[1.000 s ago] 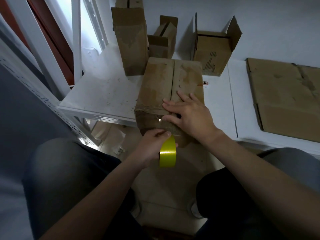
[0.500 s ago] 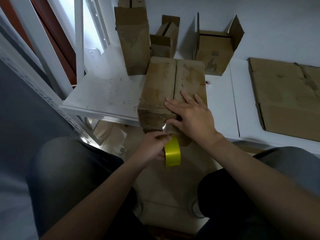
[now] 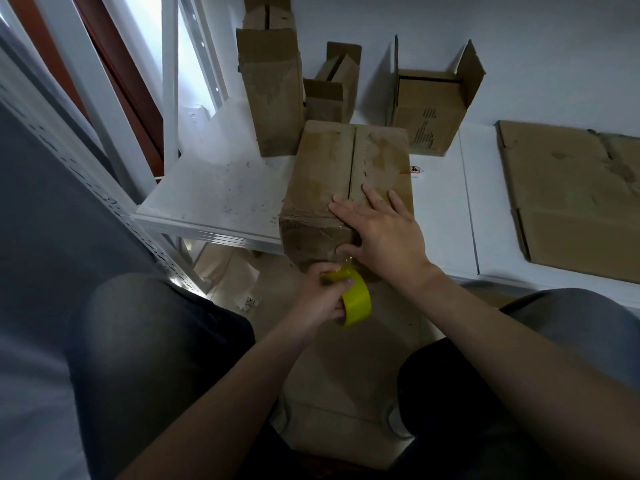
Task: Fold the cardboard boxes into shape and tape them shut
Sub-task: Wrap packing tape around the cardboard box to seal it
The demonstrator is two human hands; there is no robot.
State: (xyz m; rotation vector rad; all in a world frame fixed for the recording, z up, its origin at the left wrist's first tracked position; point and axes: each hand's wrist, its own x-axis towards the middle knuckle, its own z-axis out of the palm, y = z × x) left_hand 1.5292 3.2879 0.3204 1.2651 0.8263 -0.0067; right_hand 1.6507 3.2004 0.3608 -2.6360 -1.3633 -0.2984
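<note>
The white bench (image 3: 221, 188) fills the left of the view, and a tall box (image 3: 273, 95) stands upright on its far side, at eleven o'clock from the work. Below the bench's near edge, at six o'clock from the work, the left hand (image 3: 323, 296) is clenched round a yellow tape roll (image 3: 356, 301); the box (image 3: 332, 174) being closed lies just above it, its near end overhanging the bench edge, its two top flaps meeting in a seam that looks untaped; the right hand (image 3: 381, 233) lies flat and spread on the near end of that top, grasping nothing, thumb on the near face beside the roll; at one o'clock stands an open box (image 3: 429, 109); at three o'clock lies flattened cardboard (image 3: 571, 195). The step in hand seems to be anchoring the tape's free end on the near face; next the roll must travel towards twelve o'clock along the seam, the flat hand holding the flaps down and smoothing the strip.
</note>
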